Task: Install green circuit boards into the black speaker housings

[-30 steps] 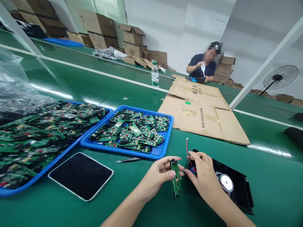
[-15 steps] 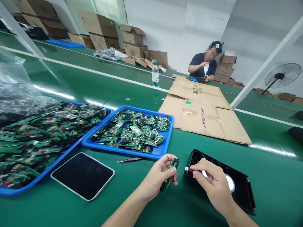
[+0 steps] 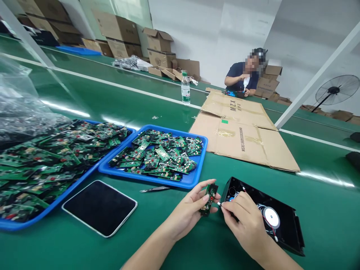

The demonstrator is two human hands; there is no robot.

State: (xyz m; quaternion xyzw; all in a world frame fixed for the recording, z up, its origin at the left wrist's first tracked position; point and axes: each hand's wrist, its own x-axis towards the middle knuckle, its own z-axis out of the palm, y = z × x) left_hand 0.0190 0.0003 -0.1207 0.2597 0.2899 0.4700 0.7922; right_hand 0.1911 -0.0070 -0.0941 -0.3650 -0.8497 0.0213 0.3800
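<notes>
Circuit board (image 3: 210, 200) has turned, pinched by left hand (image 3: 189, 209); right hand (image 3: 246, 218) pinches white connector (image 3: 219, 203) at fingertips; black case (image 3: 288, 221) behind right fingers.

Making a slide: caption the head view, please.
Left hand holds a circuit board; right hand pinches a white connector.

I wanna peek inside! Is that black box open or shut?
Open: the black box shows its inside, with a white disc visible near the right hand.

Encl. (image 3: 288, 217): smooth plstc | tray (image 3: 168, 183): glossy plstc | ctn (image 3: 261, 138): matt cdbd | bench (image 3: 208, 247): smooth, glossy
</notes>
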